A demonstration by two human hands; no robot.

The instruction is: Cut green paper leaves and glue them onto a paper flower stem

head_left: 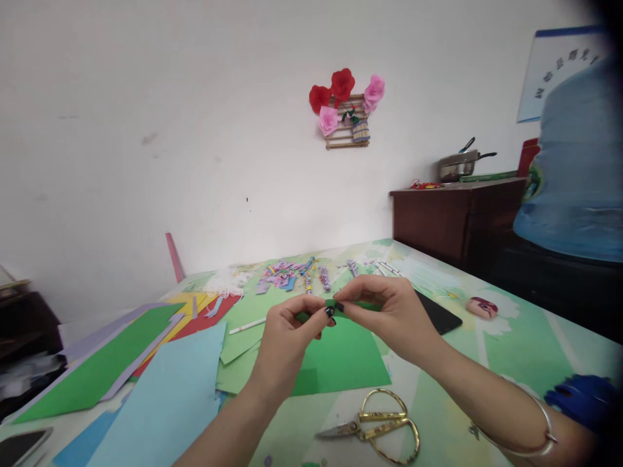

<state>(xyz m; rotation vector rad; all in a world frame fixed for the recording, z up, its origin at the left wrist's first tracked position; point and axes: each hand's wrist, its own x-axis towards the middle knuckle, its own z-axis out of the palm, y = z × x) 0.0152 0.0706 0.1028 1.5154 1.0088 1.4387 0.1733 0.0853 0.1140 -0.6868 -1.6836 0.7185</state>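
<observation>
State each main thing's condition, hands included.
Left hand, fingers pinching green paper piece
Right hand, pinching the same piece
Green paper piece, held up between both hands
Scissors, lying down, blades seemingly closed
Phone, lying down, screen dark
Light blue sheet, lying flat

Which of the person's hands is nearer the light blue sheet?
Left: the left hand is to the right of the light blue sheet; the right hand is farther right.
</observation>
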